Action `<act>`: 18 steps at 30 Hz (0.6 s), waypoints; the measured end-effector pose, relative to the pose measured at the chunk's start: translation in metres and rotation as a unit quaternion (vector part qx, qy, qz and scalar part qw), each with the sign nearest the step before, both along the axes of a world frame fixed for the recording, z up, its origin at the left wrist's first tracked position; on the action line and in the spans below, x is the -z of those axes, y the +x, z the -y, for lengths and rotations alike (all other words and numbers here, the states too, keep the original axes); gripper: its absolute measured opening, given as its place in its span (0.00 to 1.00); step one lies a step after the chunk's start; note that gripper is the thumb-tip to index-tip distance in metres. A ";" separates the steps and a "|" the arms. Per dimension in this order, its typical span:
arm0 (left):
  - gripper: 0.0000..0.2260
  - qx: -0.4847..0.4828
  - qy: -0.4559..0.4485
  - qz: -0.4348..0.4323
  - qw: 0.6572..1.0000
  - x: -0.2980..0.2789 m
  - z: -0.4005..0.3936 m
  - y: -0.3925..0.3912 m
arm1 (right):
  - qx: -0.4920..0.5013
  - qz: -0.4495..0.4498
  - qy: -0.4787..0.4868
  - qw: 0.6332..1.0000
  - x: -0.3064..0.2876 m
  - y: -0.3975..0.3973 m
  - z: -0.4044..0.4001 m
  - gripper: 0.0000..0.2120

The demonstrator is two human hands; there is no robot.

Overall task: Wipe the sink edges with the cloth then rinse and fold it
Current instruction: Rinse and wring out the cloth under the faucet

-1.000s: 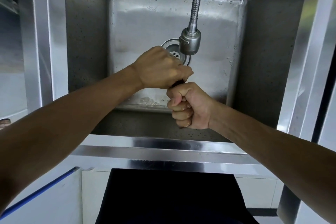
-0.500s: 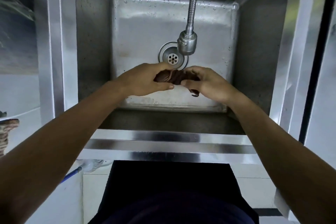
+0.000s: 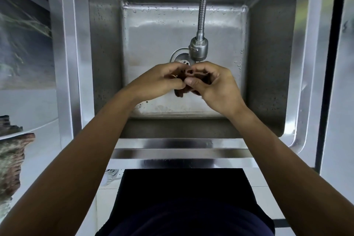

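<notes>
Holding a small brown cloth (image 3: 188, 82) between both hands, a person stands at a deep steel sink (image 3: 183, 156), hands raised over the basin and just below the spray head (image 3: 198, 50) of a flexible hose (image 3: 204, 4). The left hand (image 3: 159, 82) has its fingers (image 3: 173, 68) curled inward and pinching one end of the bunched cloth; the right hand (image 3: 216, 86) pinches the other end between thumb and curled fingers. A dark fold of cloth hangs beneath the two hands. No water is seen running from the spray head.

The step in hand appears to be opening out the bunched cloth, ready for folding. It would go best if each hand finds a corner or free edge, draws the cloth flat, and keeps it over the basin so drips fall toward the drain (image 3: 181, 59), partly hidden behind the hands.

Droplets bead along the back wall of the basin, and a pale residue marks its floor near the front wall. The front rim is bright brushed steel. A pale wall lies to the left, with a blurred woven object (image 3: 11, 161) at the frame's edge.
</notes>
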State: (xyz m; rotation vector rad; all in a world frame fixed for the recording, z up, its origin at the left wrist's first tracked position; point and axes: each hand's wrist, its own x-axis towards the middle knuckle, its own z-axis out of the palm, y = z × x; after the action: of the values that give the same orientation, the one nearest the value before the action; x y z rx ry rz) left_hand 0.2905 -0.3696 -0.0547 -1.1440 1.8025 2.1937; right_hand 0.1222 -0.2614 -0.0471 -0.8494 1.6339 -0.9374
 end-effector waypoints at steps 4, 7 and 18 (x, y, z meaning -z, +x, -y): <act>0.03 -0.051 -0.105 0.028 0.993 0.002 0.005 0.010 | 0.008 -0.026 0.008 1.000 -0.006 -0.011 -0.002 0.09; 0.06 -0.124 -0.073 0.049 0.988 0.003 0.010 0.015 | 0.029 -0.050 0.002 0.998 -0.005 -0.020 -0.007 0.09; 0.12 -0.077 -0.094 -0.001 0.993 -0.023 -0.002 -0.001 | -0.013 -0.090 0.032 0.995 -0.031 -0.009 0.006 0.11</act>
State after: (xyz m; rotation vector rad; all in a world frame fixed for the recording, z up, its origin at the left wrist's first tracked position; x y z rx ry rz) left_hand 0.2898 -0.3671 -0.0314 -1.3590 2.0216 2.1410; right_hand 0.1136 -0.2676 -0.0158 -0.9309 1.7930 -0.8046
